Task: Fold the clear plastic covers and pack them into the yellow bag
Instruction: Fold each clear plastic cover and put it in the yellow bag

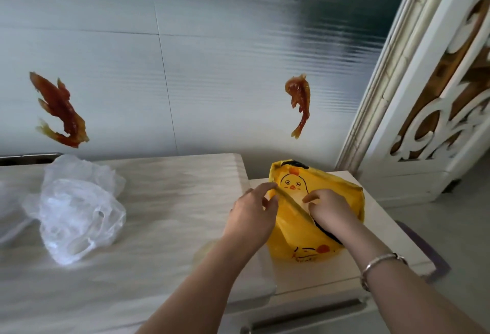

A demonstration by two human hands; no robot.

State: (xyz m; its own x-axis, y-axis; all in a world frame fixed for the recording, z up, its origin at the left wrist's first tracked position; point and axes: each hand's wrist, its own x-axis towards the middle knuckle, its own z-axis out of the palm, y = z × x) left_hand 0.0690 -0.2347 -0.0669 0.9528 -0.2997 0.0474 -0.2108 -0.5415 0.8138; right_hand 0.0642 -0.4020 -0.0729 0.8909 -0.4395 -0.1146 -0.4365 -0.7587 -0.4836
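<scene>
Head view looks down on a pale wooden table (164, 227) where the clear plastic covers (77, 209) lie crumpled at the left, well apart from the yellow bag (299, 238) standing on a lower cabinet (384, 240) at right. Left hand (252, 217) pinches the bag's rim, holding the mouth open; right hand (331, 209) reaches inside with fingers curled, and what it holds I cannot tell. Covers look light, limp and slippery, best gathered by their edges.

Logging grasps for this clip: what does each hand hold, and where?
The left hand pinches the yellow bag by the rim of its mouth. The right hand reaches into the opening; what it holds cannot be told.
</scene>
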